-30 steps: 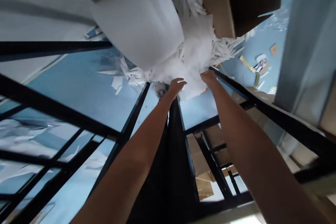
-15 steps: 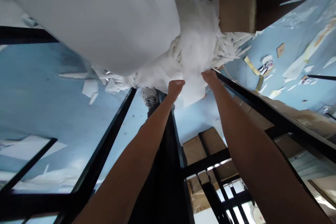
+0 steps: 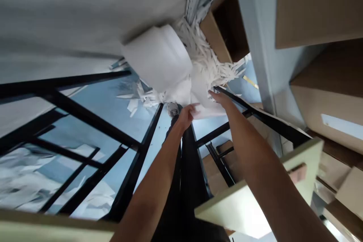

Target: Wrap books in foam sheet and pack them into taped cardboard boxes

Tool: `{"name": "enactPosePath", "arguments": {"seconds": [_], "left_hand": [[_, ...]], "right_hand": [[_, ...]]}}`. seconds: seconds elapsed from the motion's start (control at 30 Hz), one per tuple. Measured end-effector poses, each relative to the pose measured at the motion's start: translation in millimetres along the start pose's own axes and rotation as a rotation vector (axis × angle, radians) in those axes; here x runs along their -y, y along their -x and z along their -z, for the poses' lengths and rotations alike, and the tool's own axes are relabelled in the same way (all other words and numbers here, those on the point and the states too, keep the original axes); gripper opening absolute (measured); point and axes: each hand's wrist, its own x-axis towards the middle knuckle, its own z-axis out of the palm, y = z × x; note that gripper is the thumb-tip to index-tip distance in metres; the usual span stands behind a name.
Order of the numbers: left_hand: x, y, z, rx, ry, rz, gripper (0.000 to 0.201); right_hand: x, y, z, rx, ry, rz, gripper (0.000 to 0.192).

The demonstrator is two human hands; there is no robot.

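A large white roll [image 3: 159, 58] lies ahead of me, and a loose white sheet [image 3: 200, 87] runs down from beside it toward my hands. The sheet looks like soft foam or thin padding; I cannot tell which. My left hand [image 3: 187, 116] is closed on the sheet's lower left part, fingers curled at its edge. My right hand [image 3: 220, 99] grips the sheet's right side, its finger lying over the surface and the other fingers partly hidden. White strips [image 3: 201, 51] are heaped behind the sheet.
Black metal frame bars [image 3: 99, 121] run on both sides. An open cardboard box [image 3: 217, 36] tilts beside the strips. More boxes [image 3: 326, 102] stand on the right near a grey post [image 3: 255, 38]. Pale boards [image 3: 241, 206] are close below. My shoe [image 3: 172, 109] is on the blue floor.
My view has pulled back and up, so the roll looks smaller and more frame and boxes show. Both hands stay at the sheet, its lower edge now lifted and folded between them.
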Motion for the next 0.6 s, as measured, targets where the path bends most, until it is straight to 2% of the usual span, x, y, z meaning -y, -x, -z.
{"name": "enactPosePath", "arguments": {"seconds": [0.1,0.17,0.3,0.43,0.5,0.6], "left_hand": [[-18.2,59.0,-16.8,0.048,-0.060,-0.057,0.021],[-31.5,96.8,-27.0,0.101,-0.149,-0.134,0.024],[-60.2,165.7,-42.9,0.099,-0.444,-0.343,0.037],[-88.1,222.8,-48.8,0.065,-0.688,-0.472,0.046],[-99.9,247.8,-48.4,0.105,-0.712,-0.525,0.040],[-112.2,283.1,-47.4,0.196,-0.611,-0.570,0.036]], "right_hand": [[34.8,60.6,32.5,0.073,-0.092,-0.153,0.040],[56.9,99.4,58.6,0.104,-0.192,-0.174,0.041],[93.0,170.0,121.2,0.235,-0.386,0.021,0.035],[117.6,232.9,177.9,0.391,-0.431,0.205,0.034],[126.7,262.2,196.9,0.410,-0.420,0.285,0.035],[137.1,302.7,211.7,0.382,-0.396,0.440,0.034]]}}
